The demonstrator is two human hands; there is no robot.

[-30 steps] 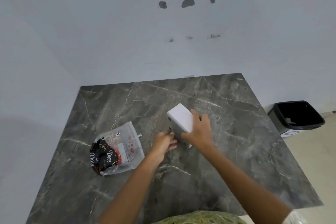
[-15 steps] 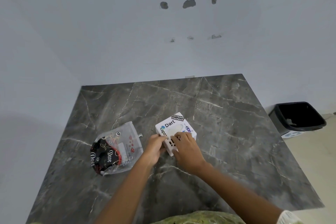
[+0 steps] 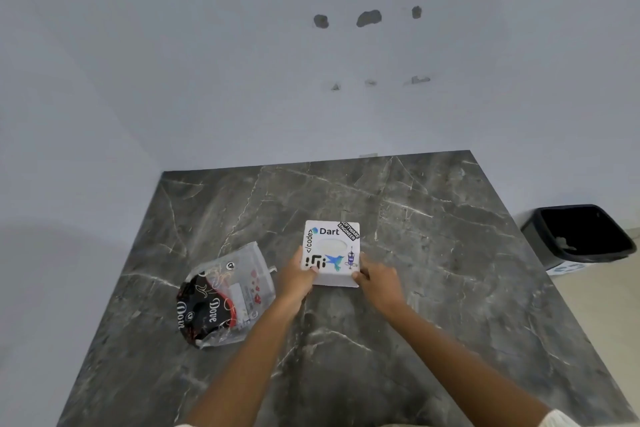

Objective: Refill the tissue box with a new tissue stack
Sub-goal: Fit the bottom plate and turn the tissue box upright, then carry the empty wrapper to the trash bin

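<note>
Both hands gripping tissue box [image 3: 331, 253] upright on counter [image 3: 433, 253]: left hand [image 3: 296, 277], right hand [image 3: 377, 279]. Risk: refill pack [image 3: 225, 298] sitting unopened at left; box sliding when opening.

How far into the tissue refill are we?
Done: the tissue box sits upright on the table, oval slot up, and the plastic wrapper beside it looks emptied. In hand: left hand and right hand grip its near corners. Left: no tissue pokes from the slot; contents not visible.
</note>
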